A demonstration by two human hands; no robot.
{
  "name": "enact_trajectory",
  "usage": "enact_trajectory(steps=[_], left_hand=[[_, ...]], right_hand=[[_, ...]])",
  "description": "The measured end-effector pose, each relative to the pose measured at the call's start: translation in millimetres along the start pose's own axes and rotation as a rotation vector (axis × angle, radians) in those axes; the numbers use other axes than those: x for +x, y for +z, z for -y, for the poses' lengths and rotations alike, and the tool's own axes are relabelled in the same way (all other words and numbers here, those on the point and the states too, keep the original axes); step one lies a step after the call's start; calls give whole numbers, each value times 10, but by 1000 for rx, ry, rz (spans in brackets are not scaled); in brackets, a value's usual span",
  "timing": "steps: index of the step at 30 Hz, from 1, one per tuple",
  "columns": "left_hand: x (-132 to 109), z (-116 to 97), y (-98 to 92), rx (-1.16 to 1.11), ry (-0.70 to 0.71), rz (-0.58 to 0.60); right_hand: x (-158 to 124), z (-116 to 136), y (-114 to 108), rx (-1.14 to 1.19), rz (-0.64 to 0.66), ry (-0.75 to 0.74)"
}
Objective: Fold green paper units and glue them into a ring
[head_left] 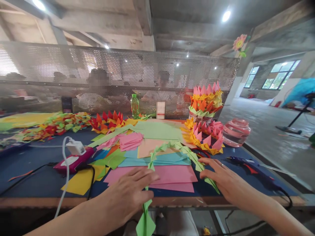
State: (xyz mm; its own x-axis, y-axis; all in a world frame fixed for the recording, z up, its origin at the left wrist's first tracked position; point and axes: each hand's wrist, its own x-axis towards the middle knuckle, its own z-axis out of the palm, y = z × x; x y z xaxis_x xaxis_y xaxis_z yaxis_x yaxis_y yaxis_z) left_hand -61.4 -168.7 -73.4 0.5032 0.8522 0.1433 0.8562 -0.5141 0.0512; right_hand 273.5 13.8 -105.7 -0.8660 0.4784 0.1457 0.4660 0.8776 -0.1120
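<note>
**A:** Standing by the desk (pixel 29 170) here. Big blue top, coloured paper sheets (pixel 159 160) spread across the middle, folded paper crowns stacked at the far right (pixel 206 101). What are the hands doing?

**B:** Both are on the green folded-paper chain (pixel 172 147). It arches over the sheets and one end dangles off the near edge. The left hand (pixel 128 193) lies flat with loose fingers by the left leg of the chain, pressing rather than gripping. The right hand (pixel 221 178) is open too, fingertips on the right leg.

**A:** Any tips for handling it?

**B:** I'd guess light, even pressure on both sides so the linked pieces don't pop apart, and keep it clear of the glue gun (pixel 246 164) at the right.

**A:** Any labels to read?

**B:** Nope. The green bottle (pixel 135 105) and the pink jar (pixel 235 131) show nothing readable, and one spot is blurred.
</note>
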Motion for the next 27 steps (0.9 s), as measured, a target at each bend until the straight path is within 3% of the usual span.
enact_trajectory(steps=[6,11,16,21,27], left_hand=[[114,-101,-102,-110,119,129],[199,-24,-135,-107,72,89],[497,109,-229,-73,5,11],[775,188,-86,19,-183,44],[824,54,158,-25,-309,47]], right_hand=[[92,-23,-107,-56,4,-56],[215,-11,-219,-27,-12,-81],[458,92,-267,121,-67,-91],[654,146,-83,197,-136,-137],[615,162,120,207,-151,-124]])
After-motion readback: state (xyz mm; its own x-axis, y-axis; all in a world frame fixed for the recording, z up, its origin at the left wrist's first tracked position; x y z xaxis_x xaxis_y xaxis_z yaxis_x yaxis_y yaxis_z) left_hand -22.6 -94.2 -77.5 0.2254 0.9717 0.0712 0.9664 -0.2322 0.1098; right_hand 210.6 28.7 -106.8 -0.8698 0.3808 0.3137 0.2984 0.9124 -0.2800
